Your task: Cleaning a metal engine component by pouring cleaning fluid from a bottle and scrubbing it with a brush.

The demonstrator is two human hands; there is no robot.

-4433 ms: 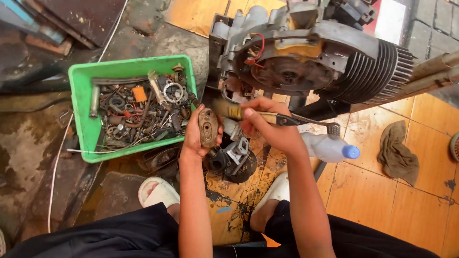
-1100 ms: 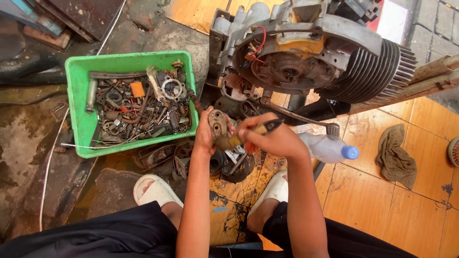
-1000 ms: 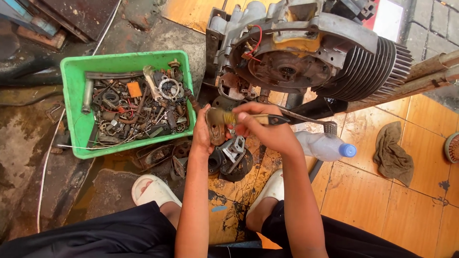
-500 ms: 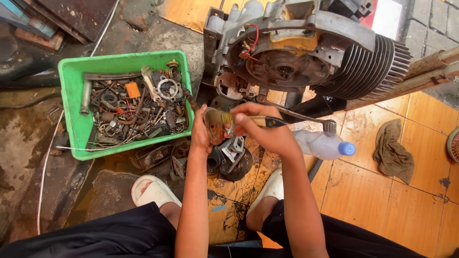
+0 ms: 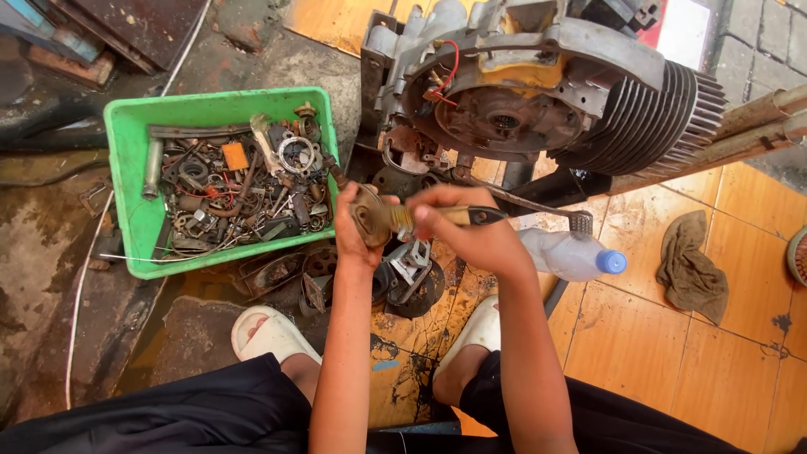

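Note:
My left hand (image 5: pixel 351 234) grips a small round rusty metal part (image 5: pixel 367 220) in front of me. My right hand (image 5: pixel 472 234) holds a brush with a wooden and black handle (image 5: pixel 464 216), its bristle end pressed against that part. Both hands hover just below a grimy engine block with cooling fins (image 5: pixel 538 92) standing on the floor. Under my hands lies a dark round engine piece (image 5: pixel 414 277).
A green plastic bin (image 5: pixel 126 176) of rusty bolts, springs and washers sits at the left. A plastic bottle with a blue cap (image 5: pixel 574 255) lies at the right, a brown rag (image 5: pixel 692 271) beyond it. My feet in white sandals (image 5: pixel 267 332) rest on oily orange tiles.
The round part has turned in my left hand from flat-on to edge-on. My right hand has kept working the brush against it. The view has shifted slightly.

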